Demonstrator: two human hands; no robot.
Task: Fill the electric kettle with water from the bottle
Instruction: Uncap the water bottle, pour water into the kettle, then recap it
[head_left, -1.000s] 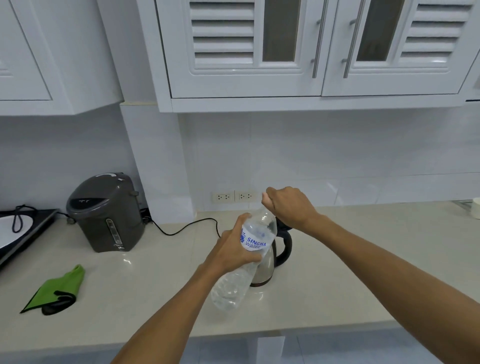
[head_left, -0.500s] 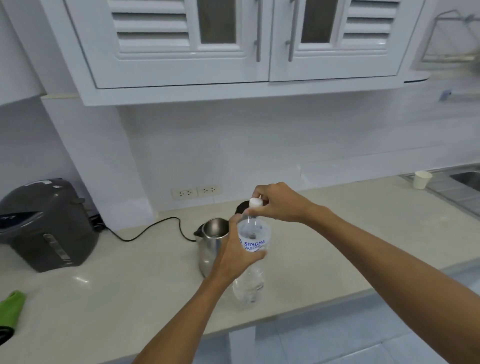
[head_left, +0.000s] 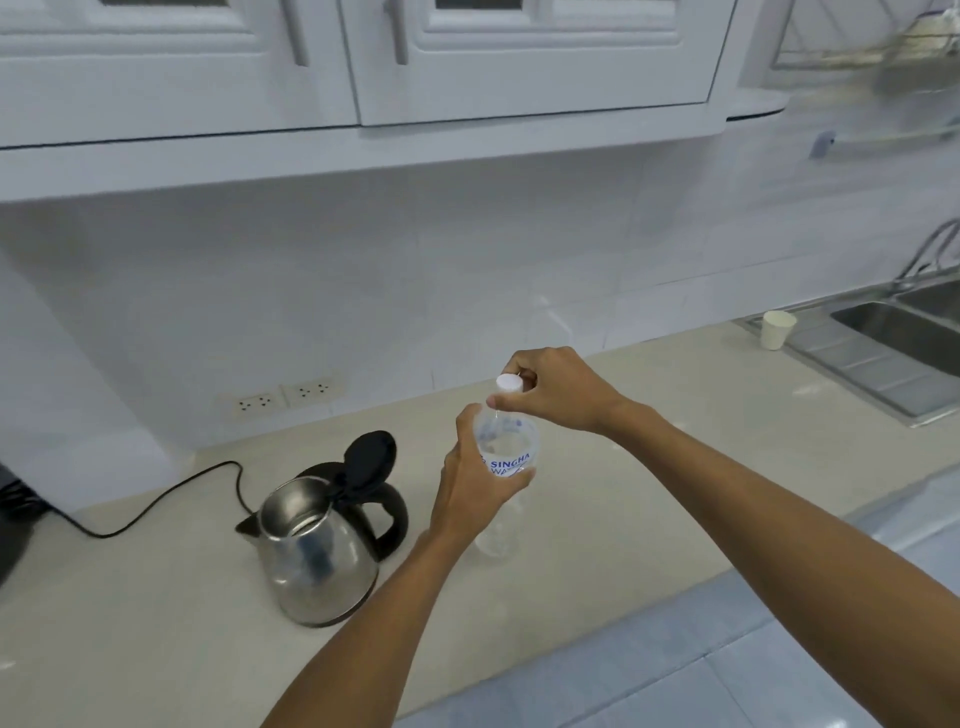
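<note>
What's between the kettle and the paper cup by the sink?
In the head view, the water bottle gripped by the left hand, with the right hand on its cap. Past those, bare counter up to the paper cup.

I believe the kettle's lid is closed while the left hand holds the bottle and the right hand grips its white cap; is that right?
Not quite: the head view shows the kettle with its black lid flipped open. The rest stands: the left hand holds the bottle and the right hand grips its white cap.

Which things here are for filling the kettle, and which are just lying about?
For the job:
kettle, lid open
water bottle, in left hand
white cap, gripped by right hand

Lying about:
paper cup
sink
wall sockets
</note>
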